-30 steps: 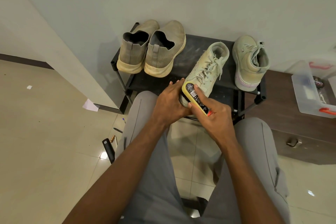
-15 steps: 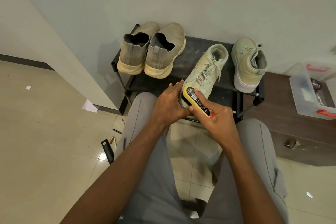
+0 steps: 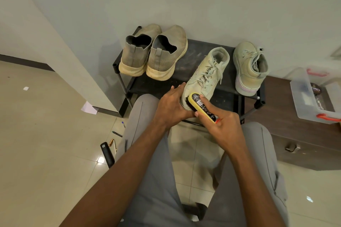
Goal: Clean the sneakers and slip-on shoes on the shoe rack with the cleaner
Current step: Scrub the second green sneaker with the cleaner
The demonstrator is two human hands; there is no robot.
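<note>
Item: yellow-backed brush (image 3: 202, 107), held in the right hand (image 3: 224, 127) — we find a black label with small white print along its back, too small to read. Item: dark round tin (image 3: 315, 89) in the clear plastic box (image 3: 302, 101) — we see pale lettering on the lid, blurred, not legible. Item: black object on the floor (image 3: 107, 154) — small white sticker, unreadable.

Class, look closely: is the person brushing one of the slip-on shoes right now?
No: the brush, held in the right hand, is on the toe of a laced sneaker, while the slip-on shoes stand untouched.
</note>
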